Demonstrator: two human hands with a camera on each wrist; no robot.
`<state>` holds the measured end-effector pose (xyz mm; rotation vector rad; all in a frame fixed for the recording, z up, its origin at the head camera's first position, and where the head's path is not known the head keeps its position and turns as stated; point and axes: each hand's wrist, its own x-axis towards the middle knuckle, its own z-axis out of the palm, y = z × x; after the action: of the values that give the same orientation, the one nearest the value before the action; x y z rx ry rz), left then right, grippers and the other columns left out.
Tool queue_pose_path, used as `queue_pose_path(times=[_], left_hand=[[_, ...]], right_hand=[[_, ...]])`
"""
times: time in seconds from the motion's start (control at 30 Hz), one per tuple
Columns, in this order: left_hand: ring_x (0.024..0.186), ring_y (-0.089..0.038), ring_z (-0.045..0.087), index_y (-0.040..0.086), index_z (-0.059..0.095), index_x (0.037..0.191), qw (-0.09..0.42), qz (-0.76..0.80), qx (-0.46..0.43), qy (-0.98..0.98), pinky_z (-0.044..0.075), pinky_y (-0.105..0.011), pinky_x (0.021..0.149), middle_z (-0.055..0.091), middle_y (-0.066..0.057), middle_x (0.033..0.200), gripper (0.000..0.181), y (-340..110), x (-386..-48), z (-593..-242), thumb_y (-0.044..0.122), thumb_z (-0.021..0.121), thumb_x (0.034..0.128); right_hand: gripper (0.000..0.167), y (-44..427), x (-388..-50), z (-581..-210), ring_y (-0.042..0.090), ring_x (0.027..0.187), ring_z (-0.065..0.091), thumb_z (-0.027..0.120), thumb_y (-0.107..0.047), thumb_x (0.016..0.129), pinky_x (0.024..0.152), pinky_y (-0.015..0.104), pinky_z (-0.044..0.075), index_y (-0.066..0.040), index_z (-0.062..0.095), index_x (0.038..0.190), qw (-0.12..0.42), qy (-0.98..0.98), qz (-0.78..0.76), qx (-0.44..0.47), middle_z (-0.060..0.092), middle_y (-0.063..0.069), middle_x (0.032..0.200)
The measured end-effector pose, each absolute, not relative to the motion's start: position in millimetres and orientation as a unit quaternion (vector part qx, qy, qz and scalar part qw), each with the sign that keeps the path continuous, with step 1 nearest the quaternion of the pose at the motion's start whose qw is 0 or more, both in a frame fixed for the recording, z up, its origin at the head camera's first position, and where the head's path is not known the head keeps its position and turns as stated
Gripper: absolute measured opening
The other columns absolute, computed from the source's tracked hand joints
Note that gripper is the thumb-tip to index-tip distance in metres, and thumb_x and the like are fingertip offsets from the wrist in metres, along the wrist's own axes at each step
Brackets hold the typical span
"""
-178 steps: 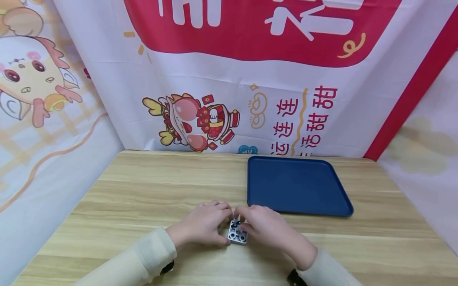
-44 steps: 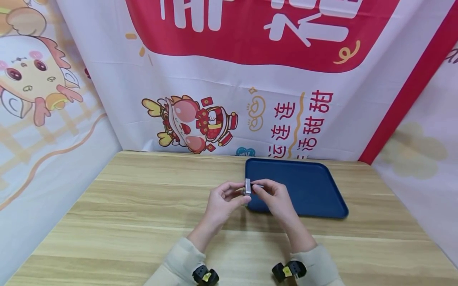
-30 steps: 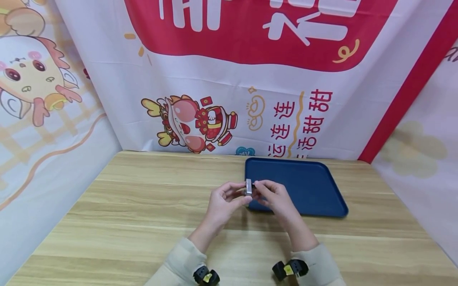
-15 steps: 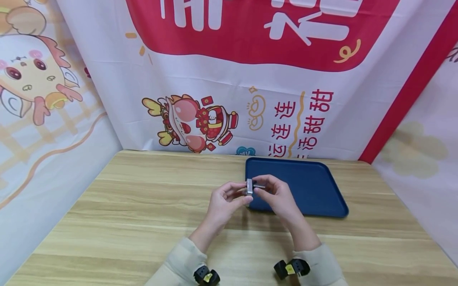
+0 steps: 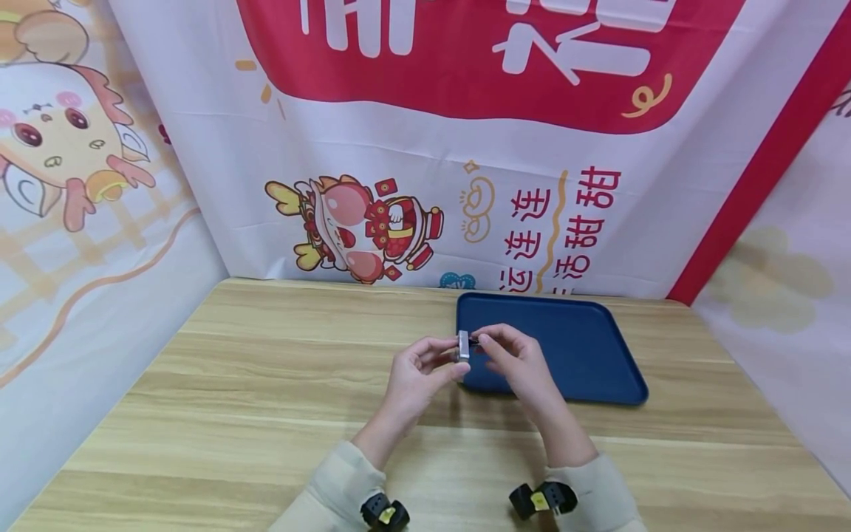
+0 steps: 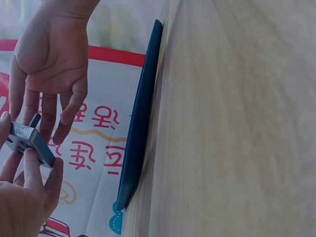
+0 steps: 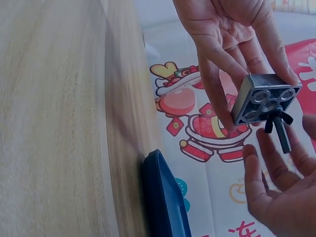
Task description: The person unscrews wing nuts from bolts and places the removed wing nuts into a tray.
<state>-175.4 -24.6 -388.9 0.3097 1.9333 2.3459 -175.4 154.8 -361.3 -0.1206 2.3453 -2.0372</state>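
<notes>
My left hand (image 5: 414, 373) pinches a small square metal block (image 7: 266, 96) by its edges, in the air by the tray's left edge. Round recesses mark the block's face. A threaded bolt (image 7: 282, 136) sticks out of that face, with a black wing nut (image 7: 277, 118) on it close to the block. My right hand (image 5: 525, 366) is at the bolt side. In the right wrist view its fingers and thumb are spread around the bolt, apart from the wing nut. The left wrist view shows the block (image 6: 29, 140) edge-on, with only the bolt's end showing.
A blue tray (image 5: 565, 347) lies at the back right of the wooden table (image 5: 266, 384), behind and below the hands. A printed cloth (image 5: 372, 140) hangs behind the table, with more cloth at the sides. Black cameras (image 5: 384, 513) sit on both wrists.
The block was on the table several seconds ago; both hands have since raised it toward the tray. Lately the left hand stays nearly still while the right fingers shift back and forth around the wing nut.
</notes>
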Motion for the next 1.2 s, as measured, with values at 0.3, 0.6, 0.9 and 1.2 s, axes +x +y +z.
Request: queue_pose_path(times=[0.3, 0.6, 0.9, 1.2], left_hand=[[0.114, -0.026, 0.066, 0.002, 0.067, 0.118, 0.034, 0.767, 0.109, 0.632, 0.06, -0.028, 0.085, 0.07, -0.012, 0.124, 0.037, -23.2, -174.8, -389.7, 0.005, 0.079, 0.0835], [0.114, -0.025, 0.066, 0.003, 0.067, 0.118, 0.028, 0.762, 0.113, 0.637, 0.06, -0.027, 0.086, 0.071, -0.012, 0.123, 0.037, -22.5, -174.1, -388.4, 0.008, 0.079, 0.084], [0.116, -0.026, 0.065, 0.004, 0.067, 0.119, 0.036, 0.763, 0.105, 0.637, 0.059, -0.027, 0.089, 0.07, -0.012, 0.124, 0.036, -23.5, -173.3, -387.8, 0.006, 0.078, 0.0844], [0.117, -0.025, 0.065, 0.006, 0.067, 0.119, 0.043, 0.765, 0.104, 0.634, 0.059, -0.029, 0.09, 0.07, -0.009, 0.126, 0.037, -23.5, -173.2, -387.6, 0.009, 0.079, 0.0841]], right_hand=[[0.041, 154.5, -176.8, -360.2, 0.017, 0.09, 0.064, 0.052, -0.038, 0.103, 0.094, 0.038, 0.055, -0.004, 0.064, 0.122, 0.083, 0.738, -0.669, 0.033, 0.071, 0.001, 0.098], [0.034, 154.9, -175.3, -360.1, 0.017, 0.088, 0.062, 0.058, -0.033, 0.101, 0.097, 0.041, 0.052, -0.003, 0.065, 0.116, 0.089, 0.723, -0.685, 0.017, 0.068, -0.001, 0.095], [0.035, 158.5, -176.0, -362.7, 0.02, 0.094, 0.065, 0.063, -0.021, 0.099, 0.101, 0.048, 0.052, -0.005, 0.059, 0.13, 0.079, 0.744, -0.663, -0.019, 0.071, 0.002, 0.108], [0.028, 156.7, -176.5, -363.3, 0.018, 0.098, 0.059, 0.065, -0.005, 0.095, 0.088, 0.03, 0.054, -0.004, 0.061, 0.123, 0.028, 0.76, -0.647, -0.054, 0.068, 0.011, 0.119]])
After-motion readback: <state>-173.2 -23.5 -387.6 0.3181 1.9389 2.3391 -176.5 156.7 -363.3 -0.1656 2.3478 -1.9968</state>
